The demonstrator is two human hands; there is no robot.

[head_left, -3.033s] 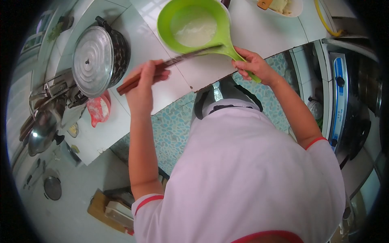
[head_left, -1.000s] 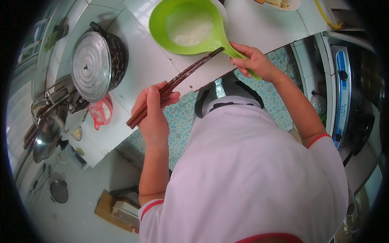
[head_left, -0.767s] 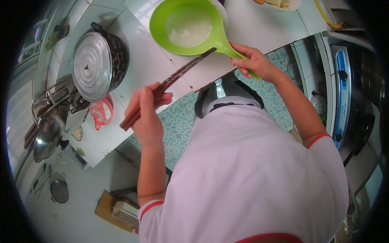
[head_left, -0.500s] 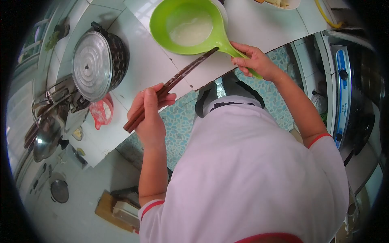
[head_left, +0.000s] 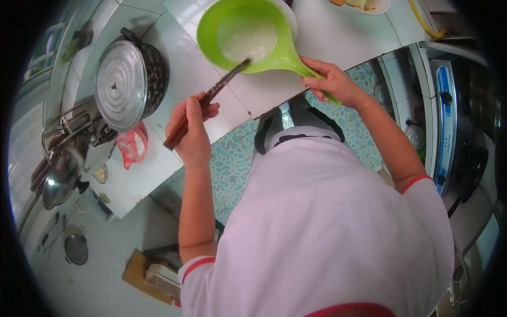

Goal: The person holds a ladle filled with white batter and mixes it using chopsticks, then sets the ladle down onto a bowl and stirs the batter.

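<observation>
A green plastic water scoop (head_left: 287, 54) is at the top middle, over the white tiled counter, with a whitish, wet-looking mixture (head_left: 248, 38) in its bowl. My right hand (head_left: 334, 83) is closed around the scoop's handle. In my left hand (head_left: 191, 127) is a pair of dark brown wooden chopsticks (head_left: 221, 85), gripped with the fingers wrapped round them. Their tips, coated with pale residue, reach over the near rim of the scoop to the edge of the mixture. Whether they touch it I cannot tell.
Left of the scoop stands a dark pot with a metal lid (head_left: 120, 87). Nearby are a red scoop-like container with white powder (head_left: 132, 147) and a rack of utensils (head_left: 66, 158). A white bowl of food (head_left: 369, 5) sits at the top right, and a gas stove (head_left: 446, 124) is farther right.
The chopstick tips have moved left, from beside the scoop's handle to inside its near rim. My left hand has shifted slightly up and left. My right hand stays on the handle.
</observation>
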